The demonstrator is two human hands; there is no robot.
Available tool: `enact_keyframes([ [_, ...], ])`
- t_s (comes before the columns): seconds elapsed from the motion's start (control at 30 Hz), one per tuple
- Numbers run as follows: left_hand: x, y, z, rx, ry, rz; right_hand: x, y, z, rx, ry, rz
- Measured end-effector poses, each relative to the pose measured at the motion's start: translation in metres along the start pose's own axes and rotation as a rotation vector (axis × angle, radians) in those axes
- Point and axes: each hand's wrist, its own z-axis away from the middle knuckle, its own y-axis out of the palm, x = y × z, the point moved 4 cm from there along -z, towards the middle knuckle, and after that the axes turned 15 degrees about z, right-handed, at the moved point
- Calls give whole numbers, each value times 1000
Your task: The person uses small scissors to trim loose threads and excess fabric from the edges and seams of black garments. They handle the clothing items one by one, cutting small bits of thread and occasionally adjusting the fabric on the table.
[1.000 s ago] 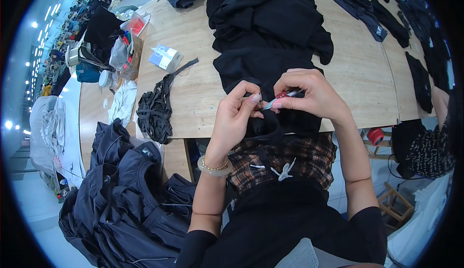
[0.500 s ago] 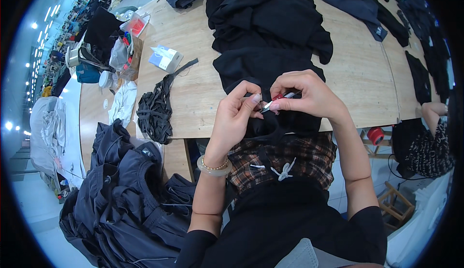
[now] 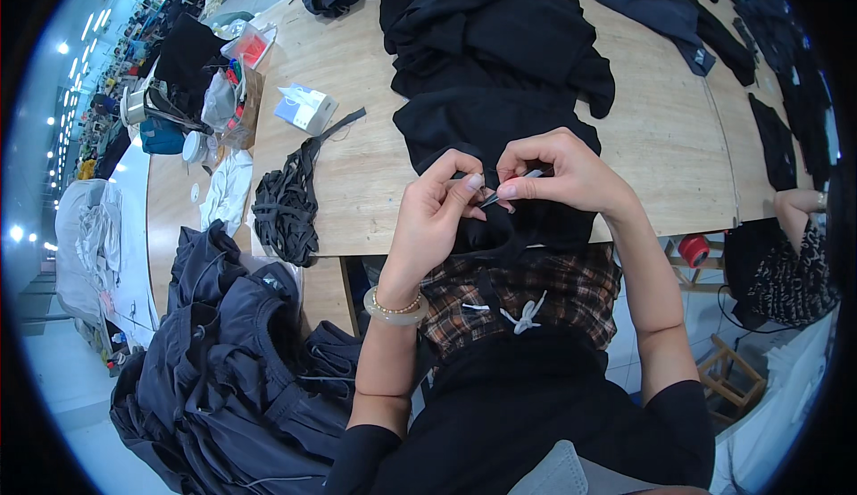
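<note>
My left hand (image 3: 436,216) is closed, pinching the edge of a black garment (image 3: 555,220) over the table's front edge. In my right hand (image 3: 564,174) is a small pointed metal tool that looks like thread snips (image 3: 490,199). Its tip meets the cloth right by my left fingertips. Fingers hide most of the tool and the exact spot it touches. The garment's ring-shaped opening lies just below both hands, near my lap. More black garments (image 3: 491,40) are heaped beyond it.
Dark garments (image 3: 214,361) pile up at my left. On the wooden table (image 3: 357,183) lie a bundle of black strips (image 3: 287,205) and a tissue box (image 3: 306,108), with a cardboard box (image 3: 245,107) of supplies farther left. A co-worker's arm (image 3: 797,223) shows at right, near a wooden stool (image 3: 732,379).
The tool has turned in my right hand: its red part and bright blade no longer show, and a darker pointed tip does. My left hand has hardly moved.
</note>
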Motion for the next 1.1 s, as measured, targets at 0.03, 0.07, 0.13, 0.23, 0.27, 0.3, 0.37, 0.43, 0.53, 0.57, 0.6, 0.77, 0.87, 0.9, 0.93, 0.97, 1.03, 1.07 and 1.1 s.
enact_keyframes([
  [0.03, 0, 0, 0, -2, -7, -18, 1, -1, 0, 7, 4, 18],
  [0.07, 0, -1, 1, -5, -14, -37, 2, -1, 0, 7, 3, -1],
  [0.13, 3, -4, -1, -16, -21, 51, 3, -2, 3, 5, 4, -37],
  [0.23, 4, -12, -6, -122, -7, 152, -16, 4, 8, -312, 80, -294],
  [0.27, 4, -15, -7, -174, 3, 181, -19, 1, 16, -364, 73, -138],
  [0.3, 6, -17, -7, -210, 12, 229, -20, 10, 20, -359, 126, -166],
  [0.37, 12, -17, -10, -271, 21, 322, -24, 33, 30, -358, 240, -226],
  [0.43, 13, -16, -10, -254, 6, 357, -28, 57, 30, -370, 325, -383],
  [0.53, 13, -10, -9, -200, 7, 300, -34, 58, 31, -461, 338, -681],
  [0.57, 12, -9, -7, -179, 14, 261, -36, 56, 34, -449, 389, -861],
  [0.6, 12, -8, -5, -144, 11, 199, -40, 51, 36, -451, 366, -925],
  [0.77, 6, 7, 4, -49, -13, -156, -37, 41, 38, -387, 406, -943],
  [0.87, 10, 8, 2, -47, 166, -395, -38, 43, 37, -331, 373, -997],
  [0.9, 10, 8, 3, -59, 203, -433, -40, 45, 36, -321, 369, -1014],
  [0.93, 9, 8, 3, -75, 213, -415, -42, 46, 36, -313, 367, -1030],
  [0.97, 7, 9, 4, -91, 224, -398, -41, 46, 36, -314, 379, -1021],
  [1.03, 7, 7, 4, -116, 216, -353, -38, 46, 35, -313, 401, -1004],
  [1.07, 9, 5, 3, -126, 197, -326, -38, 46, 35, -301, 407, -981],
  [1.1, 11, 3, 3, -135, 178, -299, -38, 46, 35, -289, 412, -959],
])
